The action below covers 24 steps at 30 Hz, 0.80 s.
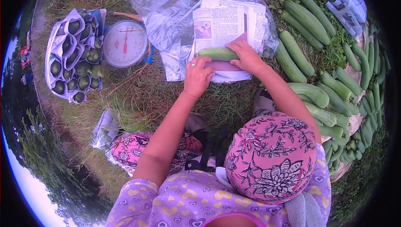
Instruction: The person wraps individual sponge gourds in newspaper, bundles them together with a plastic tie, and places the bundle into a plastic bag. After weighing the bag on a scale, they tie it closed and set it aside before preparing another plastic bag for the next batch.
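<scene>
A green gourd (pixel 218 54) lies crosswise on a stack of printed paper sheets (pixel 227 22), with a pinkish-purple sheet (pixel 225 65) under and beside it. My left hand (pixel 199 76), a ring on one finger, has its fingers curled at the gourd's left end and the paper's edge. At the other end, my right hand (pixel 246 56) grips the gourd between thumb and fingers. Clear plastic (pixel 167 14) spreads beneath and around the papers.
A round dial scale (pixel 125 43) stands left of the plastic, beside a bag of paper-wrapped gourds (pixel 53 55). Many loose gourds (pixel 295 53) lie on the grass at right, more on a pale sheet (pixel 342 169). A wrapped bundle (pixel 346 12) sits at upper right.
</scene>
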### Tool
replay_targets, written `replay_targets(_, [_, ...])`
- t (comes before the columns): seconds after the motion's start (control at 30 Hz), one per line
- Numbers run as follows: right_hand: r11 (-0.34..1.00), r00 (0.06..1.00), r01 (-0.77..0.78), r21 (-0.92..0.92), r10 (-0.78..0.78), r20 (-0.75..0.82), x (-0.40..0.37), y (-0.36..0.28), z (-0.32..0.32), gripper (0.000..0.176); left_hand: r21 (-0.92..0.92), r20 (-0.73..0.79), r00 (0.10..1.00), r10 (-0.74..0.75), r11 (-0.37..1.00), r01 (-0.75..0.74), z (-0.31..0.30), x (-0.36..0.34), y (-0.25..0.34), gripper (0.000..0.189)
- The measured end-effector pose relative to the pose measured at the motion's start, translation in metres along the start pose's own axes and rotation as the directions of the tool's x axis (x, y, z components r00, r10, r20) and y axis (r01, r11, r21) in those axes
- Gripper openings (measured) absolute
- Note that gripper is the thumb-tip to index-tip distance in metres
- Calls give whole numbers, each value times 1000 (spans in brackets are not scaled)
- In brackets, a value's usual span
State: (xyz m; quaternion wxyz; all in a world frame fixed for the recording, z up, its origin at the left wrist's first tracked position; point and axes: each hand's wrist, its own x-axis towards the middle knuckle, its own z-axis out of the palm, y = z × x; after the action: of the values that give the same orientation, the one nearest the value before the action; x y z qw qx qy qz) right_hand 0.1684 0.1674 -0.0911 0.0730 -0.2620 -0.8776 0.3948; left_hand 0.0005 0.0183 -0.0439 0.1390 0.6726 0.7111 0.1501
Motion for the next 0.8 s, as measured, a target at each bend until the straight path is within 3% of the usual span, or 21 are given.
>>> replay_targets(0.07, [991,978,127,-51,-133,-162,-2,-10,-7,40,-33,-47,999,-8,999,6,-3,1,-1,12])
replay_targets(0.17, [990,986,133,46,-137,96,-4,-33,-23,27,-129,-67,997,-49,991,40,-2,6,-7,13])
replay_targets(0.37, [950,983,169,-264,-145,109,-7,-25,15,12,-227,-14,995,-95,970,89,1,7,-18,17])
replay_targets(0.53, [965,989,125,-230,-103,106,0,-21,14,14,-256,-2,994,-105,961,101,-3,9,-15,23])
replay_targets(0.8, [976,983,47,-213,-8,182,13,-22,2,20,-230,-6,996,-94,969,90,-3,15,-19,11])
